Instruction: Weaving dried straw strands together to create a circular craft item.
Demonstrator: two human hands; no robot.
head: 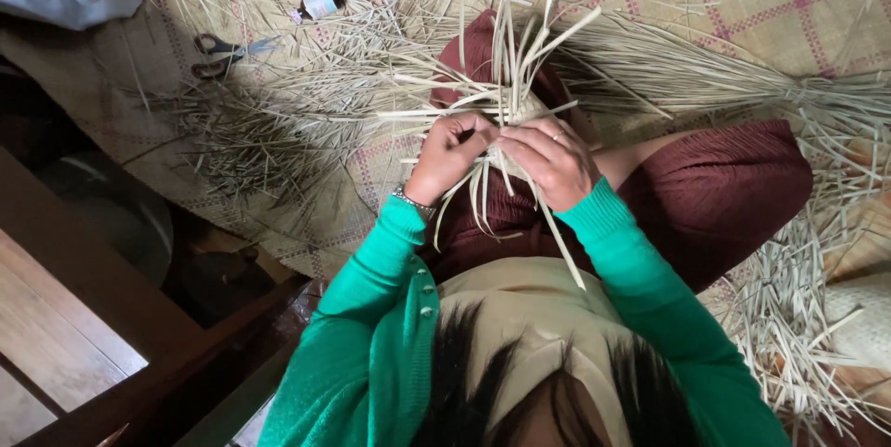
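Straw weaving (506,103) – left hand (452,152) and right hand (554,161), fingers pinched on strips, scissors (227,52) apart.

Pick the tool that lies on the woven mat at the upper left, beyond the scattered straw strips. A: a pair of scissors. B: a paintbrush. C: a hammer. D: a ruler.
A: a pair of scissors with dark handles lies on the mat among loose strips, away from both hands, the left hand and the right hand, which hold the half-woven straw piece.
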